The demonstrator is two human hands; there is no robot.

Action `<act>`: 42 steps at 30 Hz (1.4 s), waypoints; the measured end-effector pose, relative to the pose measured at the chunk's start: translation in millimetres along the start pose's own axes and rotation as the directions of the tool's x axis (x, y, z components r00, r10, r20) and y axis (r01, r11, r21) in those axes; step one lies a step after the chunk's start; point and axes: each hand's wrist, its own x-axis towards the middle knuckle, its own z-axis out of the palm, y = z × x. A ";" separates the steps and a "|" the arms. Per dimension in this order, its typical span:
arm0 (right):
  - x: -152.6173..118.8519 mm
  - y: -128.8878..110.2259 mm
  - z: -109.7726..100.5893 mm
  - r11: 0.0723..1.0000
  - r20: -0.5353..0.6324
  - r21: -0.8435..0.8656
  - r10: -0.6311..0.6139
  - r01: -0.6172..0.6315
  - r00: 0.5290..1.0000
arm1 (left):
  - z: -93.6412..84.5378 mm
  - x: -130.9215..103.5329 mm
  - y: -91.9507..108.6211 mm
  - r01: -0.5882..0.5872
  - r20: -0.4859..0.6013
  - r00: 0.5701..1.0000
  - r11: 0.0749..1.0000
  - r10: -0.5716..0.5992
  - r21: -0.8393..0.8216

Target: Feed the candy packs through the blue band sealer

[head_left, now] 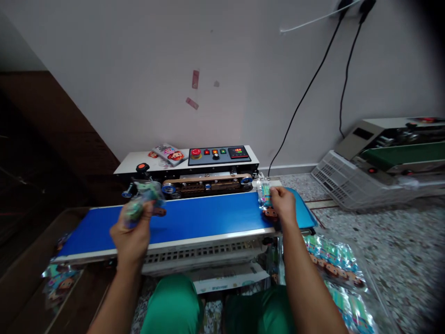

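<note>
A sealing machine with a blue conveyor belt (208, 215) stands against the wall. Above the belt's left part, my left hand (134, 232) is closed around clear plastic packets (149, 191) with green and brown contents, somewhat blurred. Near the belt's right end, my right hand (284, 204) pinches the side of another clear packet (264, 195), green and blue on top with a brown face at the bottom. The control panel (219, 155) has a red button and a lit display. Flat printed packets (170, 154) lie on the machine's top at the left.
Bagged packets (333, 260) lie at the lower right. A cardboard box (78, 297) with packets is below the belt's left end. At the right, a white basket (333, 178) stands by a second machine (392, 157). Black cables (306, 93) hang down the wall.
</note>
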 end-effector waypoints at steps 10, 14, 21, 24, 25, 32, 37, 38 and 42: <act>-20.7 -57.5 23.6 0.985 0.088 0.021 -0.173 0.171 0.981 | 58.5 -63.1 13.4 0.276 0.492 0.856 0.946 -0.161 -0.170; -52.9 -95.7 -7.0 0.786 0.278 0.590 -0.413 0.185 0.867 | 77.8 -66.8 24.3 0.460 0.575 0.779 0.851 -0.250 -0.253; -78.9 -118.2 -28.6 0.701 0.243 0.674 -0.508 0.233 0.826 | 97.6 -65.9 34.3 0.604 0.708 0.663 0.732 -0.244 -0.313; -75.1 -114.5 -27.5 0.714 0.210 0.637 -0.522 0.289 0.827 | 102.8 -65.6 31.3 0.582 0.695 0.679 0.751 -0.238 -0.311; -73.5 -113.1 -27.4 0.712 0.204 0.637 -0.524 0.294 0.827 | 104.3 -65.2 30.7 0.553 0.678 0.700 0.772 -0.226 -0.314; -62.1 -103.4 -24.7 0.632 0.151 0.766 -0.347 0.112 0.926 | 107.9 -66.8 37.8 0.217 0.629 0.777 0.931 0.017 -0.293; -57.9 -97.1 -24.3 0.627 0.300 0.779 -0.374 0.001 0.877 | 99.8 -71.1 43.0 0.201 0.681 0.731 0.940 0.044 -0.276; -57.6 -96.2 -25.2 0.610 0.301 0.792 -0.362 -0.019 0.882 | 96.9 -71.1 43.7 0.223 0.706 0.708 0.938 0.032 -0.266; -57.7 -93.3 -28.4 0.572 0.322 0.817 -0.347 -0.073 0.881 | 87.3 -71.2 45.6 0.298 0.788 0.615 0.928 -0.006 -0.225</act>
